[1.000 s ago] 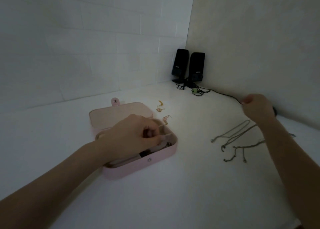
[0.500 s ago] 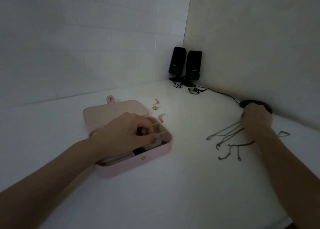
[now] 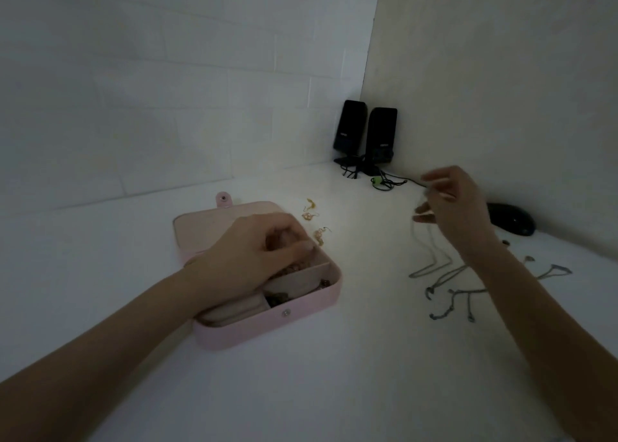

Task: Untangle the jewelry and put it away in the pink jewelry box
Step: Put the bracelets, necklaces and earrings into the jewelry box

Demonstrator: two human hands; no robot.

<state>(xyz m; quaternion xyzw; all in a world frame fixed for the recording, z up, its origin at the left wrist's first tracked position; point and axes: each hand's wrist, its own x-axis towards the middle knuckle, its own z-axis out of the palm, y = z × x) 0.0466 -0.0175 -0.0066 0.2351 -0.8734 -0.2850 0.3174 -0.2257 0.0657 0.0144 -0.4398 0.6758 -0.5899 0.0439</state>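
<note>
Head view: the right hand [image 3: 458, 211], raised, pinches a thin chain [image 3: 422, 257]; its trailing end could snag the tangled chains [image 3: 451, 294] on the table. The left hand [image 3: 254, 257] rests curled inside the open pink jewelry box [image 3: 301, 321]; whether it holds anything cannot be told. The box compartments hold dark pieces; 3 earrings [image 3: 311, 212] lie beside the box.

L hand [image 3: 257, 254] in pink box [image 3: 267, 328]; R hand [image 3: 458, 207] lifts chain [image 3: 431, 264].

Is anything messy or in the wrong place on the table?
Yes. Thin grey chain necklaces sprawl loose beside the right hand, and small gold earrings lie scattered behind the open pink jewelry box rather than inside it, where the left hand reaches.
</note>
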